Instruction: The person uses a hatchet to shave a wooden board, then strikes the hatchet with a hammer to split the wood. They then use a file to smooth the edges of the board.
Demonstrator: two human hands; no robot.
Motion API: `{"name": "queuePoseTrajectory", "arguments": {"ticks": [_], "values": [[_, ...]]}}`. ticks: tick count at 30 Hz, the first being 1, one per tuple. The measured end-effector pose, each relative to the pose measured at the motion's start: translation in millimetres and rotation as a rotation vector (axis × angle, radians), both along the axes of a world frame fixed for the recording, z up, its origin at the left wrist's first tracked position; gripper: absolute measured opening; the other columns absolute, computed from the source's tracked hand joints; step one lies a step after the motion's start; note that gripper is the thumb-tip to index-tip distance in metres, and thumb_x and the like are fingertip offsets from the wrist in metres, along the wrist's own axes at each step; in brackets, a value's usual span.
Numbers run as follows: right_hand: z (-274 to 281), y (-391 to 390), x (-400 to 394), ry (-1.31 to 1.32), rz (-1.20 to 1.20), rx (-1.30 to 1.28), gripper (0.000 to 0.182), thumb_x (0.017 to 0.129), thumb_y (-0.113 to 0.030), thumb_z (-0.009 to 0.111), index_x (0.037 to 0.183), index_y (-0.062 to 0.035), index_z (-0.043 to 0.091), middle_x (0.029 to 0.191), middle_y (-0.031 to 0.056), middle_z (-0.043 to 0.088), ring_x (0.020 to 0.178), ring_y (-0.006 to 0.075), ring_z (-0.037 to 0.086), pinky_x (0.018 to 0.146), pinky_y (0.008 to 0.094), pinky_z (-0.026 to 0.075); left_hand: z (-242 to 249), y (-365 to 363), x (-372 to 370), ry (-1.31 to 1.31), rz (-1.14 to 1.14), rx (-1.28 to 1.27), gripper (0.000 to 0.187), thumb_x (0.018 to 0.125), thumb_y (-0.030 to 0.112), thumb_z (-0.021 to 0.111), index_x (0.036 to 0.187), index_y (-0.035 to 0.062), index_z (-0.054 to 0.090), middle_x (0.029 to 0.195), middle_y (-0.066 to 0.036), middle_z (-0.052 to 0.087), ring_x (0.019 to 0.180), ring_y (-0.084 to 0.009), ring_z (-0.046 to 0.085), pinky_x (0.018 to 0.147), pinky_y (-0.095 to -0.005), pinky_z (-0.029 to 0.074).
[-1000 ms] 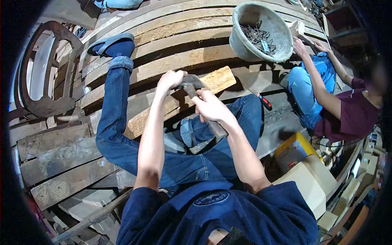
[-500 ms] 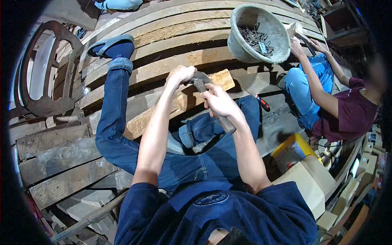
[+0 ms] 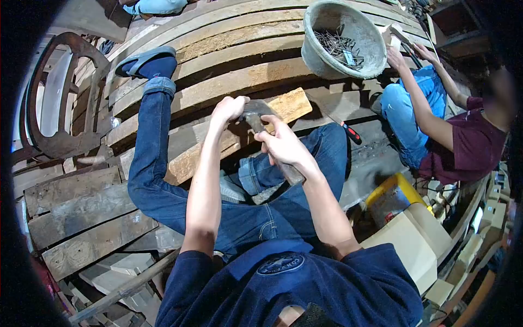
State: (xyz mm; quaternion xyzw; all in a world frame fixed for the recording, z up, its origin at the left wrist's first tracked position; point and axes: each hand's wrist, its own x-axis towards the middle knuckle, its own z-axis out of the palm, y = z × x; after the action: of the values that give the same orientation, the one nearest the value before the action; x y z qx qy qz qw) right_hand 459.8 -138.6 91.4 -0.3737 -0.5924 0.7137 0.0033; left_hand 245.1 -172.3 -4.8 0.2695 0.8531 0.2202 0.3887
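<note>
My right hand (image 3: 284, 144) is closed around the handle of a hammer (image 3: 291, 173), its head (image 3: 251, 115) pointing away from me. Right beside the hammer head, my left hand (image 3: 229, 109) is curled shut; its fingertips and whatever they hold are hidden. Under both hands a rough pale wooden plank (image 3: 294, 103) lies diagonally between my legs. A screwdriver (image 3: 353, 133) with a red and black handle rests to the right of my knee.
A grey bucket (image 3: 308, 46) of nails (image 3: 339, 46) stands on the slatted boards (image 3: 239, 52). At right a co-worker in a maroon shirt (image 3: 474, 144) sits close. A yellow container (image 3: 389, 188) and cardboard box (image 3: 406, 242) lie right; a dark curved frame (image 3: 68, 141) stands left.
Both hands and the hammer have shifted slightly left and toward me. The hammer head now sits nearer my left hand's fingers. The screwdriver and plank have stayed put.
</note>
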Motion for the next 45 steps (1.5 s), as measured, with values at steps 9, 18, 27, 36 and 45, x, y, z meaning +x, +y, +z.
{"name": "queuePoseTrajectory", "arguments": {"ticks": [9, 18, 27, 36, 45], "values": [[13.6, -4.2, 8.4, -0.012, -0.003, 0.044, 0.068, 0.092, -0.018, 0.056, 0.151, 0.0047, 0.031, 0.067, 0.0096, 0.058, 0.043, 0.0157, 0.055, 0.043, 0.0322, 0.047, 38.1, 15.9, 15.4, 0.073, -0.073, -0.133, 0.060, 0.086, 0.052, 0.055, 0.092, -0.0037, 0.074, 0.094, -0.023, 0.073, 0.096, -0.0323, 0.071, 0.086, -0.0404, 0.053], [-23.3, 8.8, 33.2, 0.042, -0.031, 0.030, 0.066, 0.092, -0.010, 0.055, 0.155, -0.0059, 0.032, 0.063, 0.0047, 0.054, 0.038, 0.0111, 0.046, 0.038, 0.0266, 0.040, 47.9, 26.4, 51.0, 0.195, 0.014, -0.111, 0.061, 0.089, 0.054, 0.056, 0.086, -0.0051, 0.073, 0.092, -0.028, 0.071, 0.098, -0.0401, 0.069, 0.087, -0.0454, 0.054], [-67.3, -11.1, 37.5, 0.162, 0.016, 0.303, 0.069, 0.092, -0.016, 0.060, 0.153, -0.0036, 0.031, 0.098, 0.0194, 0.067, 0.059, 0.0146, 0.056, 0.058, 0.0286, 0.049, 47.2, 6.4, 55.6, 0.358, 0.009, 0.009, 0.055, 0.088, 0.051, 0.060, 0.092, -0.0013, 0.074, 0.095, -0.027, 0.071, 0.096, -0.0408, 0.069, 0.086, -0.0467, 0.054], [-101.4, -28.8, 44.4, 0.233, 0.093, 0.321, 0.077, 0.093, -0.012, 0.061, 0.158, -0.0079, 0.021, 0.070, 0.0045, 0.058, 0.048, 0.0063, 0.047, 0.045, 0.0244, 0.043, 46.0, -22.6, 57.4, 0.383, -0.064, -0.044, 0.081, 0.075, 0.074, 0.063, 0.101, -0.0021, 0.075, 0.090, -0.029, 0.071, 0.096, -0.0381, 0.071, 0.090, -0.0453, 0.054], [-71.1, -26.1, 35.2, 0.016, 0.127, 0.357, 0.033, 0.089, -0.020, 0.066, 0.108, -0.0001, 0.048, 0.072, 0.0192, 0.060, 0.067, 0.0317, 0.062, 0.063, 0.0425, 0.049, 36.4, -22.0, 73.4, 0.600, -0.053, -0.089, 0.083, 0.077, 0.075, 0.062, 0.091, -0.0064, 0.072, 0.084, -0.028, 0.070, 0.085, -0.0402, 0.072, 0.077, -0.0473, 0.057]]}}
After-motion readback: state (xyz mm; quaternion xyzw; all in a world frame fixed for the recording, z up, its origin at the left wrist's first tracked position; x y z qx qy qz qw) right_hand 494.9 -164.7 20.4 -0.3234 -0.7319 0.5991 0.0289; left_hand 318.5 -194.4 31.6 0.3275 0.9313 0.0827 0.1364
